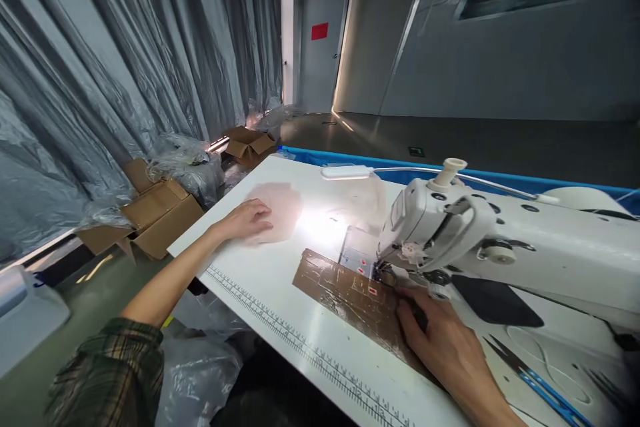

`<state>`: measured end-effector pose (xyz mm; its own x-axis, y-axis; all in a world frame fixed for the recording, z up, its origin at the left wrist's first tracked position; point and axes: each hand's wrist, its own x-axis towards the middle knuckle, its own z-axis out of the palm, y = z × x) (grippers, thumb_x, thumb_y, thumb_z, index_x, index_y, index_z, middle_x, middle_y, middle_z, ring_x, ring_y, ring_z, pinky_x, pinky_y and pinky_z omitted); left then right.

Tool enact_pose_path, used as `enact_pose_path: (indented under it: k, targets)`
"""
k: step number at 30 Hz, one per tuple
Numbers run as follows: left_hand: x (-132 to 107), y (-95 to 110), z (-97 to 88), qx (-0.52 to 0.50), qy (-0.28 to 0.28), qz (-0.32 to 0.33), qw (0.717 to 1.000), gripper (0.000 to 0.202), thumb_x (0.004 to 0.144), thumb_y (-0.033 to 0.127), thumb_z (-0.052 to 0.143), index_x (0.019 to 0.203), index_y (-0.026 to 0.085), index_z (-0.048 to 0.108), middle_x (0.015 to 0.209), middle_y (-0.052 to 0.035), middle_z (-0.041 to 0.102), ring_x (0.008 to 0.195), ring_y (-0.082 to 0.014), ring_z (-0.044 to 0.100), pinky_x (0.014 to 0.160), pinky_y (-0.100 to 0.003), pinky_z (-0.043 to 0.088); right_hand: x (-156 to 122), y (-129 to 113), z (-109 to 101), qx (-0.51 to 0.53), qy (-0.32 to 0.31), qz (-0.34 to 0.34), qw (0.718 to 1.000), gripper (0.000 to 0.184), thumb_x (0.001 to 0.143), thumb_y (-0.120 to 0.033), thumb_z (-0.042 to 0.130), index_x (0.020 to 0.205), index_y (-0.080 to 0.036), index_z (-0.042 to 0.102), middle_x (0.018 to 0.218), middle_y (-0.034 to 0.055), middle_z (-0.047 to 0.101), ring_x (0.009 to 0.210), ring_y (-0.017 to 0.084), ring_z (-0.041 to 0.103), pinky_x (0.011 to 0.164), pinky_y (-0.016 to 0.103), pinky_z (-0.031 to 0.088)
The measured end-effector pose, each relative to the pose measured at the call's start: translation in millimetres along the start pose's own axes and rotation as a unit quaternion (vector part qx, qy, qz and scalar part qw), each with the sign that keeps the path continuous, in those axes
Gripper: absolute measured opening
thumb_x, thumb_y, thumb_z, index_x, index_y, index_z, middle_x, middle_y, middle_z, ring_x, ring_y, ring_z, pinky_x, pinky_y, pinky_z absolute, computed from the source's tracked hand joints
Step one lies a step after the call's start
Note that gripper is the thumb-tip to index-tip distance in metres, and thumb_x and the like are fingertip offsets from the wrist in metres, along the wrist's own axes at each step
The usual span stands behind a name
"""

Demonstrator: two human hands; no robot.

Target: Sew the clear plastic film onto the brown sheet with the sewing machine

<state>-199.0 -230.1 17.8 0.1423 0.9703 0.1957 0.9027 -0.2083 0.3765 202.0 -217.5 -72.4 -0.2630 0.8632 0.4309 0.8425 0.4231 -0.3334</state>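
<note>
Lengthwise, the brown strip (340, 293) roughly parallels the ruler (287, 333) — left hand (249, 219) spread, right hand (440, 333) — grip unclear.

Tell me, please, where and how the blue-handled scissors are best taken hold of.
Probably by the blue handles, coming from the near right: the scissors lie flat on the table with handles toward the picture's lower right and dark, pointed blades facing the upper left, so that approach should stay clear of them.

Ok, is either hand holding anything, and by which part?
The left hand rests on pinkish fabric, not visibly gripping it. Whether the right hand, at the brown strip, holds anything can't be told.
</note>
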Motion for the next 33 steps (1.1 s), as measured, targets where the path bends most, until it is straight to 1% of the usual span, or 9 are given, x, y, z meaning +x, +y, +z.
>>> enact_pose_path:
  k: [6, 9, 11, 15, 18, 20, 26, 30, 33]
  targets:
    - [-3.3, 6.2, 9.2, -0.033, 0.043, -0.024, 0.998, 0.027, 0.088, 0.039, 0.054, 0.087, 0.018, 0.07, 0.098, -0.005, 0.066, 0.088, -0.0189, 0.064, 0.084, -0.032, 0.05, 2.4, -2.5, -4.2, 0.015, -0.013, 0.009, 1.0, 0.033, 0.084, -0.039, 0.043, 0.096, -0.026, 0.071, 0.091, 0.0083, 0.067, 0.064, 0.025, 0.063, 0.052, 0.036, 0.048]
    - [-1.8, 20.3, 11.3, -0.061, 0.057, -0.012, 0.996, 0.033, 0.092, 0.041, 0.046, 0.087, 0.017, 0.068, 0.101, -0.0057, 0.065, 0.091, -0.0181, 0.063, 0.08, -0.029, 0.05, 3.4, -6.6, -9.0, 0.013, -0.025, 0.021, 0.999, 0.031, 0.083, -0.037, 0.045, 0.097, -0.025, 0.07, 0.091, 0.0078, 0.066, 0.066, 0.024, 0.064, 0.055, 0.035, 0.049]
    - [-1.5, 36.9, 18.7, -0.078, 0.044, 0.002, 0.996, 0.038, 0.095, 0.041, 0.041, 0.079, 0.016, 0.064, 0.085, -0.0036, 0.065, 0.078, -0.0159, 0.062, 0.068, -0.026, 0.048, 3.6, -9.7, -11.9, 0.012, -0.03, 0.023, 0.999, 0.031, 0.084, -0.036, 0.045, 0.098, -0.024, 0.07, 0.094, 0.0078, 0.067, 0.068, 0.023, 0.064, 0.056, 0.035, 0.049]
    - [-9.5, 86.5, 45.0, -0.114, -0.082, 0.081, 0.987, 0.041, 0.097, 0.039, 0.039, 0.07, 0.016, 0.058, 0.059, 0.0016, 0.055, 0.056, -0.0119, 0.053, 0.053, -0.022, 0.04, 3.2, -15.1, -15.9, 0.017, -0.035, 0.021, 0.999, 0.031, 0.085, -0.033, 0.044, 0.1, -0.023, 0.07, 0.091, 0.0062, 0.067, 0.068, 0.021, 0.063, 0.059, 0.033, 0.049]
    - [-17.4, 120.0, 58.3, -0.152, -0.188, 0.207, 0.948, 0.032, 0.099, 0.036, 0.043, 0.084, 0.018, 0.064, 0.088, -0.0022, 0.069, 0.081, -0.014, 0.065, 0.07, -0.023, 0.049, 2.3, -17.8, -17.6, 0.013, -0.045, 0.023, 0.999, 0.032, 0.086, -0.031, 0.044, 0.103, -0.022, 0.07, 0.09, 0.0067, 0.067, 0.069, 0.021, 0.063, 0.06, 0.032, 0.048]
    - [-16.7, 128.9, 60.7, -0.154, -0.205, 0.253, 0.933, 0.029, 0.1, 0.036, 0.042, 0.094, 0.02, 0.065, 0.109, -0.0033, 0.068, 0.099, -0.0148, 0.064, 0.084, -0.024, 0.05, 1.7, -19.4, -18.5, 0.009, -0.052, 0.022, 0.998, 0.033, 0.087, -0.03, 0.044, 0.105, -0.021, 0.07, 0.091, 0.0074, 0.066, 0.071, 0.021, 0.063, 0.062, 0.032, 0.048]
    - [9.0, 96.3, 67.6, 0.005, -0.029, 0.126, 0.992, 0.021, 0.097, 0.033, 0.045, 0.104, 0.018, 0.059, 0.114, -0.0094, 0.062, 0.104, -0.0246, 0.059, 0.087, -0.042, 0.051, 1.3, -23.5, -21.0, -0.008, -0.079, 0.036, 0.996, 0.036, 0.089, -0.03, 0.041, 0.107, -0.018, 0.069, 0.095, 0.0097, 0.066, 0.077, 0.023, 0.064, 0.065, 0.033, 0.048]
    - [16.2, 77.9, 76.3, 0.001, -0.006, 0.127, 0.992, 0.016, 0.095, 0.032, 0.048, 0.09, 0.02, 0.058, 0.1, -0.0066, 0.063, 0.091, -0.0224, 0.06, 0.078, -0.039, 0.051, 1.0, -22.9, -20.9, 0.001, -0.073, 0.035, 0.997, 0.035, 0.089, -0.029, 0.042, 0.108, -0.018, 0.069, 0.099, 0.0103, 0.067, 0.078, 0.022, 0.064, 0.066, 0.033, 0.048]
    - [14.8, 79.8, 80.1, -0.007, 0.007, 0.148, 0.989, 0.021, 0.098, 0.03, 0.04, 0.087, 0.02, 0.055, 0.097, -0.0068, 0.063, 0.09, -0.0228, 0.059, 0.081, -0.043, 0.048, 1.0, -21.5, -21.9, 0.04, -0.065, 0.03, 0.997, 0.034, 0.087, -0.03, 0.044, 0.103, -0.019, 0.071, 0.097, 0.0096, 0.069, 0.077, 0.022, 0.065, 0.066, 0.033, 0.049]
